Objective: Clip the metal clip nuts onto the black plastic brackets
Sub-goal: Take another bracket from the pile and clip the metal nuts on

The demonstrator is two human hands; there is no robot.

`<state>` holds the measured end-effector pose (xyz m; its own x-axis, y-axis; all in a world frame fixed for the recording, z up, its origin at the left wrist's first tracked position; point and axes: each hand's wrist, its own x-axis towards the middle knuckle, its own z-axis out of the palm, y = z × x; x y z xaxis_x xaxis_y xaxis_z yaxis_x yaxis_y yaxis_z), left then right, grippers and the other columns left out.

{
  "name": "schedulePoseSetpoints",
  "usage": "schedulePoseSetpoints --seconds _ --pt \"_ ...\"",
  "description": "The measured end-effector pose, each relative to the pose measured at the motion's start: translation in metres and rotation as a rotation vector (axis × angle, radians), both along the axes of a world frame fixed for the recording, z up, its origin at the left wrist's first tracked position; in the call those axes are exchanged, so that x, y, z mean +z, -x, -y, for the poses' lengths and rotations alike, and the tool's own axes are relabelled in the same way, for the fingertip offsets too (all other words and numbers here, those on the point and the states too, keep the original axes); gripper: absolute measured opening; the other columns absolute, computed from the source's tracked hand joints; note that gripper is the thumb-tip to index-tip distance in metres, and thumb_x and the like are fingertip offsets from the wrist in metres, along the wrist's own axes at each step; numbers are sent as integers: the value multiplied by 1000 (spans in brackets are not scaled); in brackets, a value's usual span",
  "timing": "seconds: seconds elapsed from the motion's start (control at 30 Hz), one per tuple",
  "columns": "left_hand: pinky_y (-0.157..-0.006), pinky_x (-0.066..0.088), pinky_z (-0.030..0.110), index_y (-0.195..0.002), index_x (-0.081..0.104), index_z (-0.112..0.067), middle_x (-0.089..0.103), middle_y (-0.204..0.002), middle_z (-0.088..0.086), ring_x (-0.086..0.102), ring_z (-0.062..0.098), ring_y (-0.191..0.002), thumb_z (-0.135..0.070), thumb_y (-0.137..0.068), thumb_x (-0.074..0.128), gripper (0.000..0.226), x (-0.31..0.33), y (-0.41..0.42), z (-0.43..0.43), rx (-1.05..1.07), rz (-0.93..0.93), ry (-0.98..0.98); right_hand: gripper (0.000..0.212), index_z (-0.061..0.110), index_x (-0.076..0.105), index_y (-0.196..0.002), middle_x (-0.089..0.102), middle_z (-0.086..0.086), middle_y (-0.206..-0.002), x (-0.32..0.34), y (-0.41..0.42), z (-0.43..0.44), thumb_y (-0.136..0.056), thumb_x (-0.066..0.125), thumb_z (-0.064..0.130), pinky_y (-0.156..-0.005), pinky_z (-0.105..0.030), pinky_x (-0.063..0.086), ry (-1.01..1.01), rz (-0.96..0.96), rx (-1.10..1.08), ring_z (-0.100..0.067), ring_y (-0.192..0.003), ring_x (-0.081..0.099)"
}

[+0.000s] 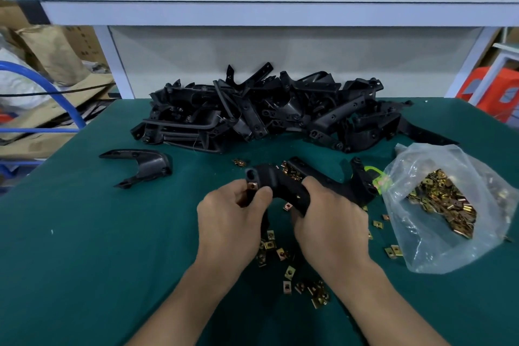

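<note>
left hand (230, 213): thumb and fingers pinching one clip nut (252, 186) at the left end of the bracket.
right hand (331, 219): fingers curled round the middle of the bracket (283, 185), gripping it just above the table (84, 233).
bracket: black, curved, spans both hands, centre of my feed.
clip nut: copper-coloured, touching the bracket's end; I cannot tell if it is fully on.
loose clip nuts (289, 272): scattered on the green table, under and between the wrists.
bag (443, 247): clear plastic, right of the hands, clip nuts heaped inside.
bracket pile (266, 112): black heap at the table's far edge.
single bracket (143, 166): lies alone, left of the hands.
</note>
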<state>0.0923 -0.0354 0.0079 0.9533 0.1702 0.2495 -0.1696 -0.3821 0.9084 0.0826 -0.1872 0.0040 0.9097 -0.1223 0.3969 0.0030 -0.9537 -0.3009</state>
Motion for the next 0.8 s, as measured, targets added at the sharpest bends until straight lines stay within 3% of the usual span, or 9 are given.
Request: schedulePoseSetpoints --seconds 0.07,0.13,0.27,0.37,0.5,0.6,0.73,0.8 --pt "-49 47 22 -78 75 -29 68 -63 -12 60 5 -54 -41 -96 62 25 4 -8 -14 -82 -8 -30 25 33 44 -88 54 13 -64 -1 -2 5 -85 69 37 -51 -32 33 -70 34 19 -16 -55 45" --pt "-56 45 7 -90 78 -40 72 -73 -23 62 -7 -63 -38 -97 62 17 9 -17 -34 -103 -49 -74 26 35 43 -89 53 15 -64 -2 -3 11 -87 69 35 -55 -32 38 -127 23 18 -16 -56 45" --pt "-72 36 -7 -101 77 -43 70 -98 -29 56 -23 -86 -26 -87 75 22 4 -25 -69 -250 -235 -489 24 34 45 -86 52 15 -62 -5 -7 19 -87 69 35 -56 -32 40 -141 -7 -17 -17 -55 47" --pt "-71 38 0 -105 77 -39 65 -101 -21 56 -13 -91 -32 -84 80 23 -5 -21 -72 -339 -286 -538 22 34 48 -85 54 14 -62 -6 -9 19 -86 70 34 -57 -32 41 -169 -38 -8 -16 -57 52" --pt "-62 38 8 -94 79 -30 62 -86 -15 59 4 -79 -31 -83 82 12 -13 -22 -58 -208 -196 -523 27 36 45 -79 54 14 -60 -9 -7 18 -83 71 31 -56 -32 43 -178 -62 13 -15 -56 53" --pt "-62 39 15 -89 74 -29 60 -84 -14 58 2 -77 -37 -82 82 14 -19 -20 -46 -177 -179 -531 24 35 49 -81 55 14 -61 -10 -7 18 -83 73 33 -56 -32 41 -182 -90 21 -16 -57 53" --pt "-66 42 12 -84 64 -36 62 -88 -15 57 -2 -79 -29 -89 76 15 -22 -18 -41 -190 -161 -500 17 35 56 -87 57 16 -64 -9 -9 19 -83 73 34 -57 -31 40 -219 -89 9 -16 -60 54" --pt "-70 46 14 -91 66 -35 63 -92 -16 57 -3 -83 -23 -94 70 14 -24 -17 -40 -189 -123 -505 16 36 57 -88 58 16 -65 -8 -9 19 -83 72 33 -58 -31 43 -241 -86 2 -14 -61 54"
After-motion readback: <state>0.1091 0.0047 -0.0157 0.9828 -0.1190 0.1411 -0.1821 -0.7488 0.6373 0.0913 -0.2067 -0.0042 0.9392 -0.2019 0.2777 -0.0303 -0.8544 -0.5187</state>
